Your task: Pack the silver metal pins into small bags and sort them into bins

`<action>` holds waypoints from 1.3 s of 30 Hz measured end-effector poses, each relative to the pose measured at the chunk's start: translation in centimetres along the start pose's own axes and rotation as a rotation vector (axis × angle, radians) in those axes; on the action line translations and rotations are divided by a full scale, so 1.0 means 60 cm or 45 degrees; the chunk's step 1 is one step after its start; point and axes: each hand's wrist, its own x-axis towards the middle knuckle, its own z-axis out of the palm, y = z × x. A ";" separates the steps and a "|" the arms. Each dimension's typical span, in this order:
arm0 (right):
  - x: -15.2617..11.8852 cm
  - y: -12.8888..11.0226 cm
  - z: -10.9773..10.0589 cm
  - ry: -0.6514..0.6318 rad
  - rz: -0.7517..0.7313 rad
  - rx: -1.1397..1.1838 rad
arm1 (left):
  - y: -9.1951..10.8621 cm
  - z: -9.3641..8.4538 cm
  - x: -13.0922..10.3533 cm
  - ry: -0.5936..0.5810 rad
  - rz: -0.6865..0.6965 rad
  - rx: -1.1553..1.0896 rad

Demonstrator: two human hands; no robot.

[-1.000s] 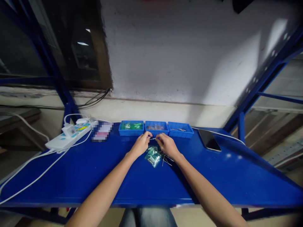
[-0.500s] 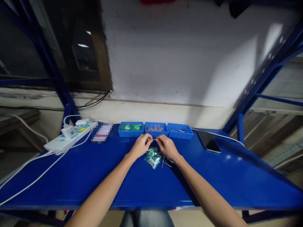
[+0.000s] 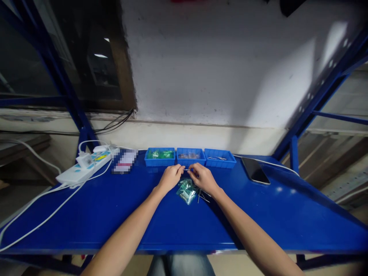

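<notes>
Between my two hands, just in front of the blue bins, lies a thin metal rod, held level. My left hand is closed, pinching its left end between thumb and fingers. The right end sits in the pinch of my right hand, which is closed too. Too small to tell is the exact kind of rod. Below the hands, small clear packets with a greenish tint lie in a pile on the table. Beside them, partly under my right hand, several loose thin metal rods are scattered.
Along the wall stand a blue bin of green pieces, a blue bin of small clear bits and a blue bin of thin rods. A phone lies right on the blue table. A white power strip with cables sits left.
The fingers of both hands have shifted slightly around the thin rod, and more of it shows near my right fingertips. The view has moved a little. The packets and bins stay in place.
</notes>
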 end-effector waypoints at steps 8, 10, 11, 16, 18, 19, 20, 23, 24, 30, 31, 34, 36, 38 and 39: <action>0.000 -0.001 -0.001 0.031 0.034 -0.001 | 0.009 -0.008 -0.006 0.092 0.055 -0.111; 0.000 -0.002 -0.001 0.033 0.052 0.017 | 0.014 -0.012 -0.007 0.103 0.106 -0.125; 0.000 -0.001 -0.002 0.031 0.057 0.031 | 0.016 -0.014 -0.007 0.106 0.123 -0.113; -0.001 0.002 0.003 0.049 0.059 0.092 | 0.019 -0.014 -0.007 0.092 0.072 -0.053; -0.001 0.004 0.006 0.072 0.047 0.101 | 0.018 -0.013 -0.007 0.071 0.056 -0.067; -0.001 0.005 0.007 0.081 0.044 0.105 | 0.017 -0.013 -0.007 0.066 0.058 -0.077; -0.002 0.005 0.007 0.082 0.041 0.108 | 0.016 -0.012 -0.007 0.065 0.067 -0.089; -0.002 0.005 0.007 0.070 0.048 0.109 | 0.015 -0.012 -0.007 0.095 0.100 -0.140; -0.002 0.005 0.007 0.067 0.050 0.109 | 0.015 -0.012 -0.008 0.113 0.107 -0.155; -0.001 -0.001 0.002 0.082 0.061 0.117 | 0.017 -0.011 -0.009 0.198 0.108 -0.077; -0.001 -0.002 0.002 0.085 0.065 0.113 | 0.017 -0.011 -0.009 0.206 0.100 -0.067; -0.002 -0.002 0.004 0.088 0.058 0.104 | 0.018 -0.011 -0.009 0.201 0.067 -0.077; -0.002 -0.001 0.005 0.093 0.035 0.109 | 0.018 -0.011 -0.008 0.191 0.041 -0.087; -0.002 0.000 0.007 0.100 0.019 0.112 | 0.017 -0.010 -0.008 0.180 0.022 -0.078; -0.002 0.001 0.007 0.106 0.019 0.110 | 0.017 -0.010 -0.008 0.177 0.011 -0.065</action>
